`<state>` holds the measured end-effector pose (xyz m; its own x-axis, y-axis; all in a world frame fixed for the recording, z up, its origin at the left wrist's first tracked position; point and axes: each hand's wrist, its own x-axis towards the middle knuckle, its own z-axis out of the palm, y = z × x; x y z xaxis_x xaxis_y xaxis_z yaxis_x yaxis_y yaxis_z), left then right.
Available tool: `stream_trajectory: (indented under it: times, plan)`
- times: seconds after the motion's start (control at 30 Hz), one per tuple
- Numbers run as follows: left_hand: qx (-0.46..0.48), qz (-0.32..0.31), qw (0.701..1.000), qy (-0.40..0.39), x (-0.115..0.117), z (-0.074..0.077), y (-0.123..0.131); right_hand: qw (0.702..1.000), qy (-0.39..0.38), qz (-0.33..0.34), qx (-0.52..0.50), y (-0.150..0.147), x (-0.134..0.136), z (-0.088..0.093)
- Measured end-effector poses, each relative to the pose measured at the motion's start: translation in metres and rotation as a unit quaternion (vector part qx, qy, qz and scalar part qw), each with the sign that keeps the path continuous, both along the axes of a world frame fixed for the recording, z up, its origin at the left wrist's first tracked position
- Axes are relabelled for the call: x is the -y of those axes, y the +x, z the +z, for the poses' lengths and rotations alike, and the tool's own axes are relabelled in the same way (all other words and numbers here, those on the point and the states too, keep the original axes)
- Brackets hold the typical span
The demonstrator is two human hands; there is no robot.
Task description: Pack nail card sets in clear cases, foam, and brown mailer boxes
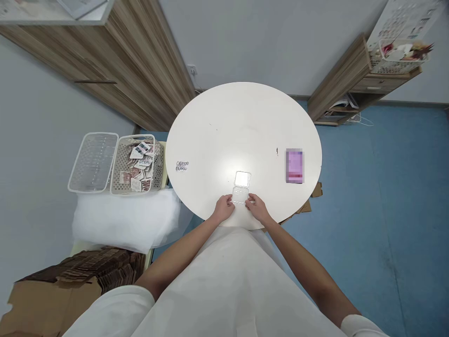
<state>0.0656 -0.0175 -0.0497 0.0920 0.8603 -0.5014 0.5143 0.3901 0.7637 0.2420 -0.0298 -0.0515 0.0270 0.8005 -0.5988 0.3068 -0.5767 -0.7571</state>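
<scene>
A small clear plastic box (240,194) lies with its lid raised away from me at the near edge of the white round table. My left hand (224,207) grips the box's left side, fingers curled against it. On the opposite side, my right hand (257,207) pinches the right edge. Nothing that I can make out lies inside the box. A small sheet with dark round marks (182,166) rests at the table's left. Toward the right lies a purple rectangular item (294,166), blurred by pixels.
Left of the table (245,107) stand a white basket (120,180) of printed cards and a clear-looking bin (93,161). White plastic sheeting (122,217) and stacked cardboard (52,299) lie nearer me. A wooden cabinet (140,61) borders the far left.
</scene>
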Motion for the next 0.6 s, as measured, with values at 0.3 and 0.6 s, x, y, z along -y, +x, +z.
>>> stream_trajectory:
  times: [0.3, 0.6]
  plan:
    - [0.023, 0.022, 0.999, 0.028, -0.020, -0.003, 0.004, 0.998, 0.033, 0.029, 0.055, -0.010, -0.027, 0.012]
    - [0.012, 0.048, 0.999, 0.000, -0.018, -0.004, 0.003, 0.998, 0.043, 0.003, 0.052, -0.008, -0.022, 0.007]
